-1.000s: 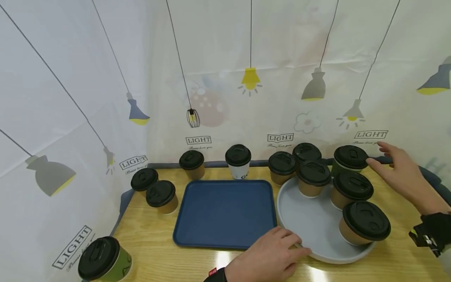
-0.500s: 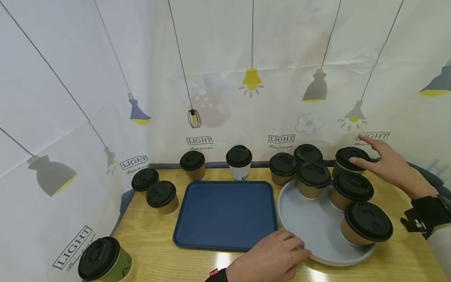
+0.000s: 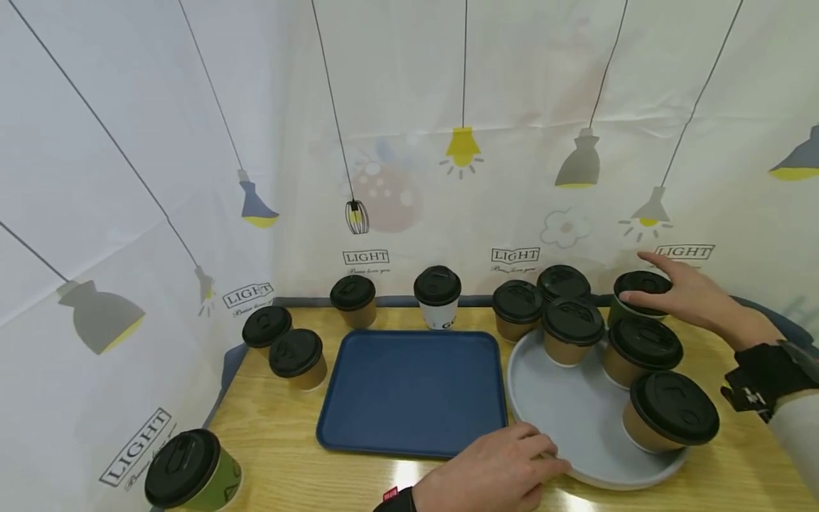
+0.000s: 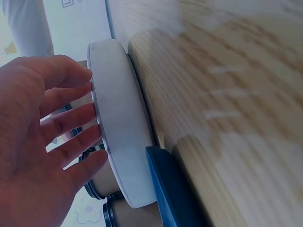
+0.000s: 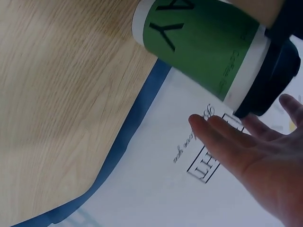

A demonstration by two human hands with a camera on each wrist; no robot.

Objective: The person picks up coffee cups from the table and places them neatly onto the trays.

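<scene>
My right hand (image 3: 694,295) reaches over a green paper coffee cup (image 5: 203,52) with a black lid (image 3: 646,282) at the back right. The thumb lies in front of the lid and the fingers extend beyond it; I cannot tell whether they touch it. In the right wrist view, the fingers of the right hand (image 5: 258,151) are extended beside the lid. My left hand (image 3: 495,466) rests its fingertips at the near-left rim of a round light-grey tray (image 3: 566,412). In the left wrist view, the fingers (image 4: 71,146) reach this rim loosely bent. Three brown lidded cups (image 3: 668,416) stand on the round tray.
A blue rectangular tray (image 3: 412,395) lies left of the round one. Brown cups (image 3: 517,313) stand behind the round tray. Along the back are a white cup (image 3: 438,302) and a brown cup (image 3: 354,302). Farther left stand two brown cups (image 3: 297,355) and a green cup (image 3: 195,469).
My right hand has moved left from beside the green cup until thumb and fingers span its lid. My left hand has stayed at the tray rim. The view has shifted slightly.
</scene>
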